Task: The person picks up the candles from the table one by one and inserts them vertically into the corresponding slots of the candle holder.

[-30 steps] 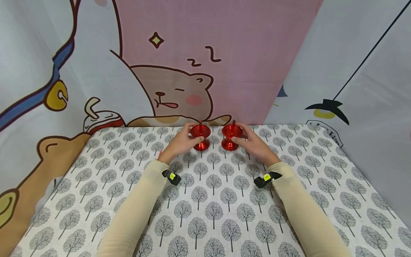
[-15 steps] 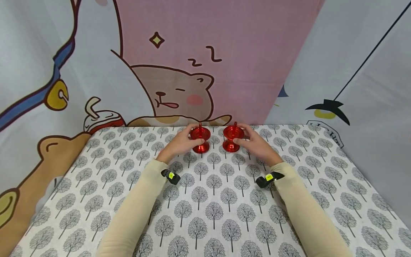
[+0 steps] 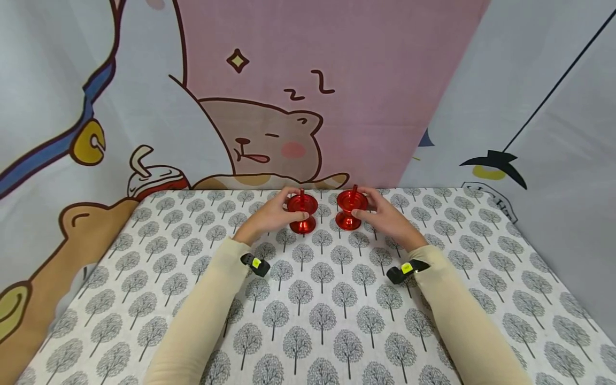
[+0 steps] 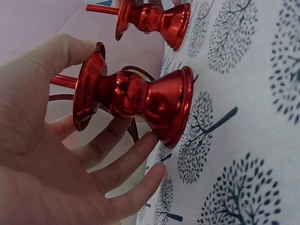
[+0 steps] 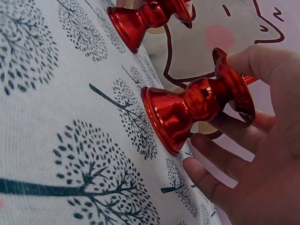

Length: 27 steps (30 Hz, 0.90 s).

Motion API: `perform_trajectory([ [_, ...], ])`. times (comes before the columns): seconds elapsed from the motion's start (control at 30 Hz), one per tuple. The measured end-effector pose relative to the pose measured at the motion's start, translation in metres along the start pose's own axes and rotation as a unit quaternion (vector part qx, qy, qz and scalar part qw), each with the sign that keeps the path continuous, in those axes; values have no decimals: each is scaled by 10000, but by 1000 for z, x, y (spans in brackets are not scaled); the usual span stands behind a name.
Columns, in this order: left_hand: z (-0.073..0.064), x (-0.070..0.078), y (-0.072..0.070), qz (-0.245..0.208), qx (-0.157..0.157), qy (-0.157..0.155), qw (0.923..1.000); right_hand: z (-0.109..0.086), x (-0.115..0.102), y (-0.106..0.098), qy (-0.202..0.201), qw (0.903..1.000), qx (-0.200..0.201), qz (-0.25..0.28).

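Note:
Two shiny red candle holders, each with a wide dish, a knobbed stem, a flared foot and a thin red spike, stand upright near the table's far edge. My left hand holds the left candle holder, its thumb on the dish rim and the other fingers behind the stem. On the right, my right hand grips the right candle holder the same way, thumb at the rim. A narrow gap separates the two holders. Whether their feet touch the cloth is hard to tell.
A white tablecloth printed with grey trees covers the table. Behind its far edge hangs a cloth backdrop with a sleeping cartoon bear. Each wrist wears a black strap camera.
Both candle holders have come slightly nearer to me, each still in its hand. The right one has also shifted a little to the right, widening the gap.

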<state>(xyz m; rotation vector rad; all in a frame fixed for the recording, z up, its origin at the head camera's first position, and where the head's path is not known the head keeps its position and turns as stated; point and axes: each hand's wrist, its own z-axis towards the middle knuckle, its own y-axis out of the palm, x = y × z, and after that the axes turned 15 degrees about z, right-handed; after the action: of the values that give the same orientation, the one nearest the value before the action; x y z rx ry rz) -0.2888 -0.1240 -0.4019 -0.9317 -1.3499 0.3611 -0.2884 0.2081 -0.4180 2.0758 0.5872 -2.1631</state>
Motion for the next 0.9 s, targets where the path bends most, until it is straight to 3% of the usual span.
perform_trajectory([
  [0.57,-12,4,4,63,-223,-18,9997,-11,-2,3,-79,9998,-164,-19],
  [0.9,-18,7,7,9,-330,146,9993,-20,-6,5,-164,9994,-258,-171],
])
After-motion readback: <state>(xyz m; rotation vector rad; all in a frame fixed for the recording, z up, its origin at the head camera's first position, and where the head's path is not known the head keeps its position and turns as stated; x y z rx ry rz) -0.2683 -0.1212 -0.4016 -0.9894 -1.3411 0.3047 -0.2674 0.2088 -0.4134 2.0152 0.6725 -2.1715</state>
